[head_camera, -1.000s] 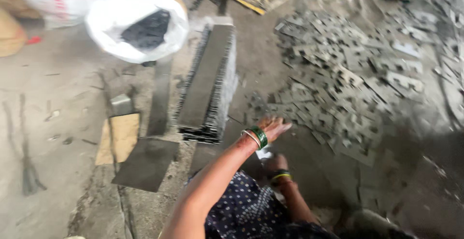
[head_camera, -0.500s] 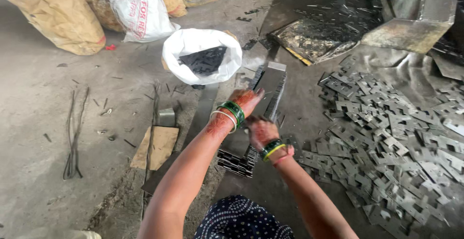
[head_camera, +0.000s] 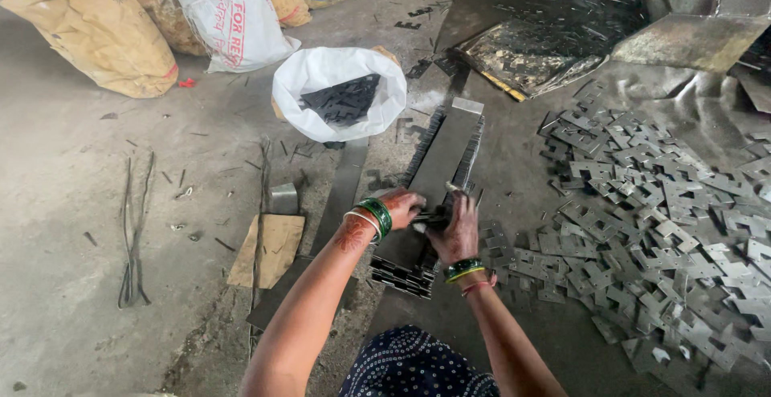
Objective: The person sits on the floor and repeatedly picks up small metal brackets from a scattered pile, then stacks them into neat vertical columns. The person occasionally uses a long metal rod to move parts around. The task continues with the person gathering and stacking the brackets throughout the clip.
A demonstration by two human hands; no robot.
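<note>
I see left hand [head_camera: 404, 206] and right hand [head_camera: 458, 228] both closed on flat metal pieces [head_camera: 430, 219] atop the long packed row [head_camera: 438, 196], floor centre | pieces seem stiff, thin, sharp-edged, light singly; best pinched by flat faces | loose pile [head_camera: 658, 212] right, white sack [head_camera: 339, 92] behind

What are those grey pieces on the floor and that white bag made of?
The pieces look like thin sheet metal: flat, dull grey, with sharp punched edges. The bag seems to be woven plastic, white and crinkly, its rim rolled down, though cloth is possible.
</note>
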